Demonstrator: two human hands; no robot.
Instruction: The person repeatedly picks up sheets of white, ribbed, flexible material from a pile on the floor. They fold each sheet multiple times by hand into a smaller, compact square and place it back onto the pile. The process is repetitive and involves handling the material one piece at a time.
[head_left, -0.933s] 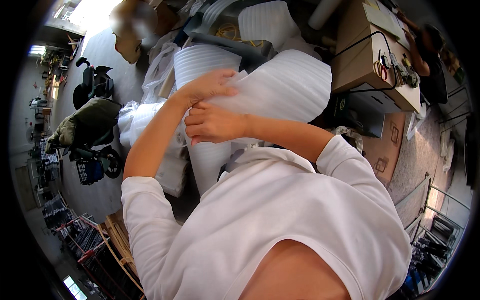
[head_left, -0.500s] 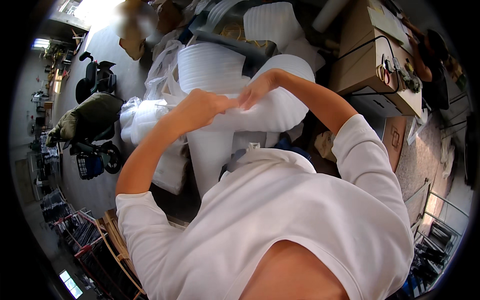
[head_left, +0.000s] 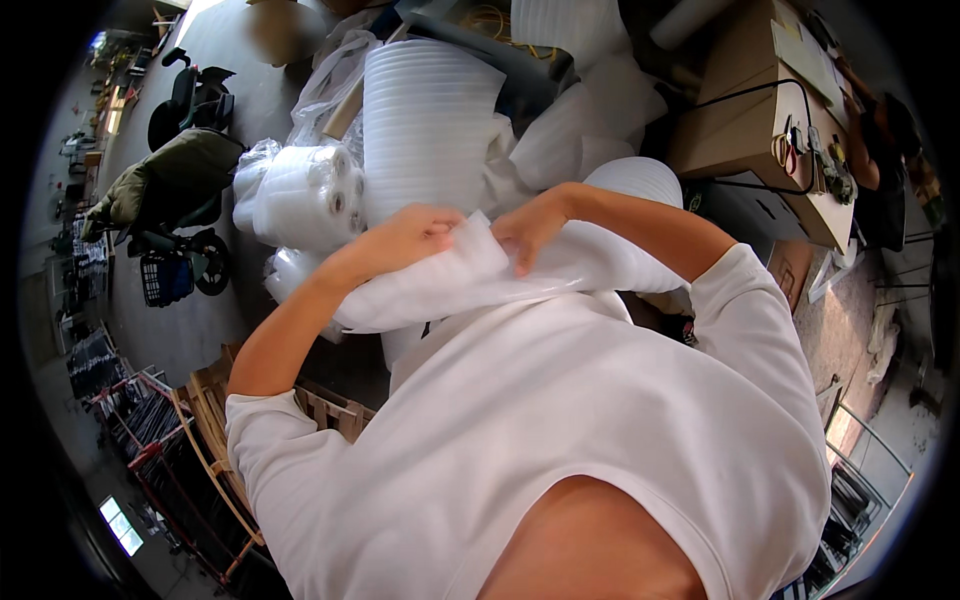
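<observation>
A length of white packing foam sheet point(head_left: 430, 290) lies folded across the front of my body, with a loose flap standing up between my hands. My left hand point(head_left: 410, 240) is closed on it, fingers curled at the flap's left side. On the flap's right side, my right hand point(head_left: 535, 228) bends its fingers down and grips the foam; its fingertips are partly hidden. The sheet curves away to the right under my right forearm as a wide loop point(head_left: 640, 180). Just beyond my hands stands a large ribbed piece of white foam point(head_left: 425, 130).
Plastic-wrapped clear rolls point(head_left: 300, 195) sit at the left. A scooter with a green cover point(head_left: 165, 180) stands farther left. At right is a cardboard box point(head_left: 740, 130) with scissors point(head_left: 788, 150), and another person point(head_left: 880, 150) beside it. Wooden pallet slats point(head_left: 335, 408) lie low left.
Both hands have come nearer my body and moved slightly apart, drawing the foam sheet with them. A flap now stands up between them, and the ribbed foam behind is more exposed.
</observation>
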